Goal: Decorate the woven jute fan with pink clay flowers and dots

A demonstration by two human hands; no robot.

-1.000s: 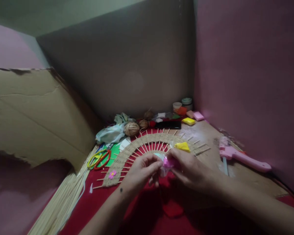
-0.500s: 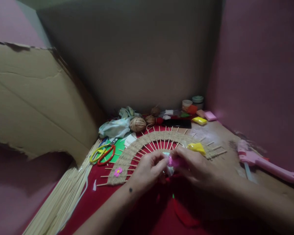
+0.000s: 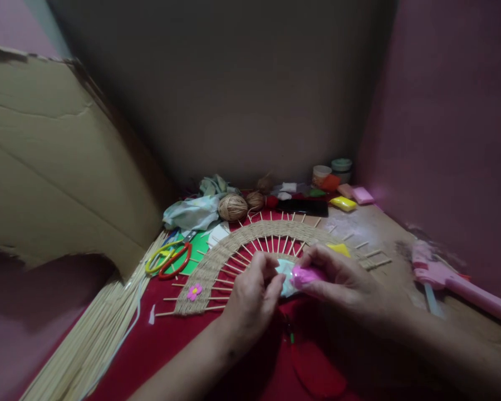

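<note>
Shiny bright pink material (image 3: pixel 307 274), like a small plastic-wrapped clay packet, is pinched between the thumb and fingers of my right hand (image 3: pixel 342 281). My left hand (image 3: pixel 254 292) is closed, its fingertips together close by; what they hold, if anything, is too small to make out. Between my hands lies a pale blue patterned piece (image 3: pixel 286 278), perhaps cloth. Just beyond them spreads a woven half-round fan of twine and sticks (image 3: pixel 229 245). A pink flower with a yellow centre (image 3: pixel 194 292) sits on its left end. My right hand partly covers a yellow packet (image 3: pixel 338 249).
Scissors (image 3: pixel 169 260) with yellow and red handles lie left, beside bundled thin sticks (image 3: pixel 87 334). Twine balls (image 3: pixel 232 207), a dark phone (image 3: pixel 304 208) and more coloured packets (image 3: pixel 343 204) line the back. A pink glue gun (image 3: pixel 438 275) lies right. Torn cardboard (image 3: pixel 45 156) stands left.
My hands have drawn slightly apart, so more of the pink packet and the pale blue piece shows. The view has shifted a little.
</note>
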